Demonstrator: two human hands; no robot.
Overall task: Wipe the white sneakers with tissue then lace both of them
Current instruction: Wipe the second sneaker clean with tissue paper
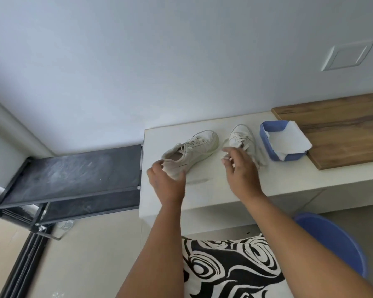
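Two white sneakers stand on a white counter (213, 190). The left sneaker (194, 150) lies at an angle with its toe toward the wall. My left hand (166, 179) is at its heel, with thumb and fingers curled around the heel. The right sneaker (242, 137) points toward the wall, and its heel is hidden behind my right hand (239, 168). That hand hovers over it with its fingers spread and nothing visibly in it. White tissue (289, 140) lies in a blue tray (267, 140) to the right of the shoes.
A wooden board (342, 130) lies on the counter at the right, against the tray. A black shelf rack (73, 175) stands to the left of the counter. A blue basin (336, 239) is low at the right, and black-and-white patterned cloth (228, 267) is below me.
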